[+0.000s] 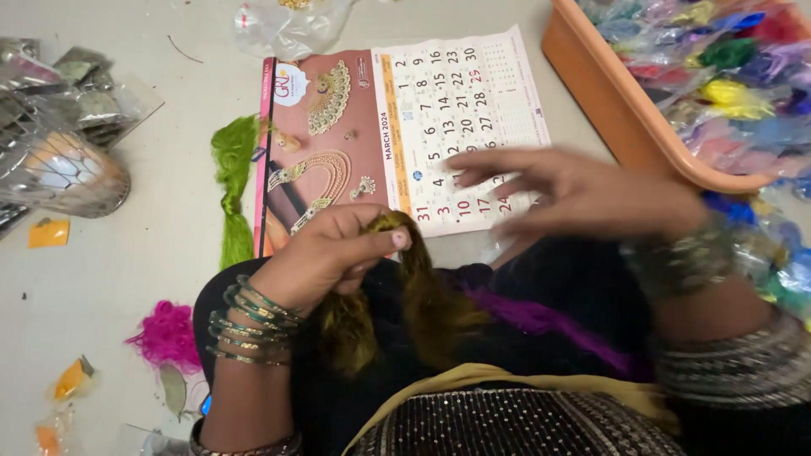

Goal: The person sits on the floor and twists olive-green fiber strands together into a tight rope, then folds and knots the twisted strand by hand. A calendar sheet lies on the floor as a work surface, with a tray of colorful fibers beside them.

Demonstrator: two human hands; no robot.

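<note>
The left hand (pixel 325 253) pinches one olive-yellow thread bundle (pixel 422 295) at its fold, so both tails drape onto the lap. The right hand (pixel 583 194), blurred, hovers spread and empty over one calendar (pixel 397 135). Farther left lies one green bundle (pixel 232 181), nearer one pink tuft (pixel 167 333); far right, one orange tray (pixel 617 110).

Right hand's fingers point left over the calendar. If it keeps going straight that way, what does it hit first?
Probably nothing at once: the right hand, blurred, hovers over the wall calendar. Straight left lies the calendar's jewellery picture, then the green thread bundle at its left edge. Its height above the sheet is unclear.
</note>
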